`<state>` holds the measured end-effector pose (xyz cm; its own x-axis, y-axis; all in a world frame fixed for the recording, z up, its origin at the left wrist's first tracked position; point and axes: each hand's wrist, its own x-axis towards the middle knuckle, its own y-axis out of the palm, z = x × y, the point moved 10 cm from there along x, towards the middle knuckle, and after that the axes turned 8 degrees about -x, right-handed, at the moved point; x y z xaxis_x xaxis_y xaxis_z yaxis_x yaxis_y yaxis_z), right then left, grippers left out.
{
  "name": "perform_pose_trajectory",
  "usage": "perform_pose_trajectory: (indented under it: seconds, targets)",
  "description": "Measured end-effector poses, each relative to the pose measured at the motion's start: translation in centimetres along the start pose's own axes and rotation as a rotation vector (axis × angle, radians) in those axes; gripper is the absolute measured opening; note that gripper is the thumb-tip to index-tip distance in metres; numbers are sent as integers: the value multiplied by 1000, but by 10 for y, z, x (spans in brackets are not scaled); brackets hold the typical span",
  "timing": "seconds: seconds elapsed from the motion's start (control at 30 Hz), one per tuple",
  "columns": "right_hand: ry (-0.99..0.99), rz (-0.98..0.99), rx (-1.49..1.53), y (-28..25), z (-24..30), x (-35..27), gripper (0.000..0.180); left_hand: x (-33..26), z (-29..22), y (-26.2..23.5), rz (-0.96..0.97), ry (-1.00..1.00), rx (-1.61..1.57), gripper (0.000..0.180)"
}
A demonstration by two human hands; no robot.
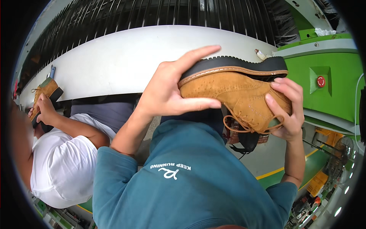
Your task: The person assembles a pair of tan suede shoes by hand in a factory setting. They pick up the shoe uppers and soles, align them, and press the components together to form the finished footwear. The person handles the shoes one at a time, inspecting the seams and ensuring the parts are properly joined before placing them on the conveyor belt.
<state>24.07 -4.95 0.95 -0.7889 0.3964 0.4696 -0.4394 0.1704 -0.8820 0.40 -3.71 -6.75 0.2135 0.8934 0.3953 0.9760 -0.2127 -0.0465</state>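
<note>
A long, smooth white panel [114, 61] is stretched across the far side, backed by a row of dark, glossy upright slats [152, 15] and, at the right, by a tuft of black bristles [280, 23]. The right side is taken up by a bright green machine housing [335, 105], on which a round red push-button [321, 81] is mounted. A small whitish-and-brown stub [260, 54] is seen on the panel, just beyond a tan leather lace-up shoe with a thick black sole [228, 87]. This shoe is held in the air before the panel, sole turned away from the wearer, and part of the panel's near edge is blocked by it. Its toe is clasped between the spread thumb and forefinger of the left hand [162, 89]; its heel end is gripped by the bent fingers of the right hand [292, 114]. At the left, a similar tan shoe [47, 88] is held by a co-worker in a white shirt [65, 168], near a blue-handled tool [52, 71].

The left hand's remaining fingers are hidden by the shoe, as is most of its inside. A dark strapped thing [248, 142] below is partly covered, and its kind cannot be told. The co-worker is cut off by the dark rim.

Two shoes, two people, one red button and one caged fan [341, 152] can be counted.
</note>
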Motion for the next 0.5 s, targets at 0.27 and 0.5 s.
perform_pose_trajectory:
  seconds: [0.27,0.5]
  targets:
    - [3,-54,-33,-10,5,-4,58,2,-31,12,124,159,282,111]
    - [11,-20,-41,-20,3,0,59,6,-49,20,143,293,309,92]
